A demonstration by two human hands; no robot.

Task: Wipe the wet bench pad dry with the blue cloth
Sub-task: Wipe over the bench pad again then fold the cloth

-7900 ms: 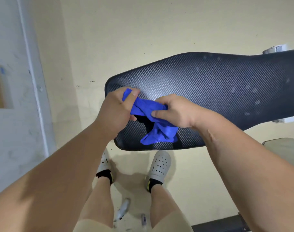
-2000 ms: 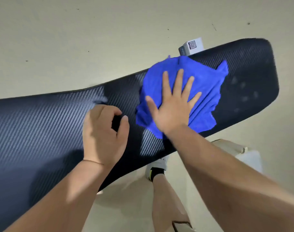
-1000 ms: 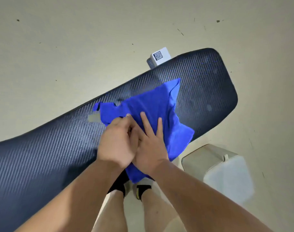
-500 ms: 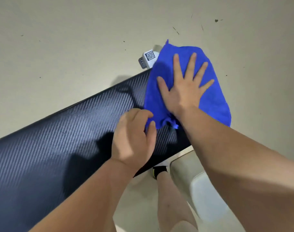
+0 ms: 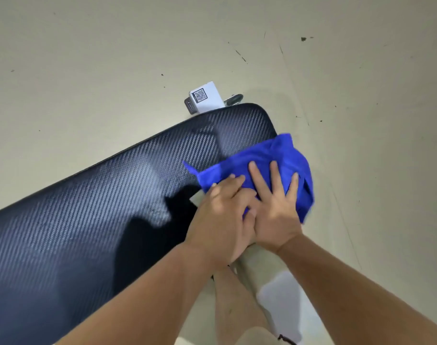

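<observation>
Pale, scuffed floor fills the upper frame, and across it a dark woven-textured bench pad (image 5: 118,207) runs from the lower left up to its rounded end at centre. At that end the blue cloth (image 5: 269,155) lies bunched, partly hanging past the pad's right edge. The right hand (image 5: 274,207) presses flat on the cloth, fingers spread apart; the left hand (image 5: 220,220) sits just beside it, touching, its fingers curled together at the cloth's near edge. A small white box (image 5: 205,97) with a printed code sits beyond the pad. Wiping the pad's end looks under way; the next stroke likely needs the cloth drawn back over any patches left wet.
</observation>
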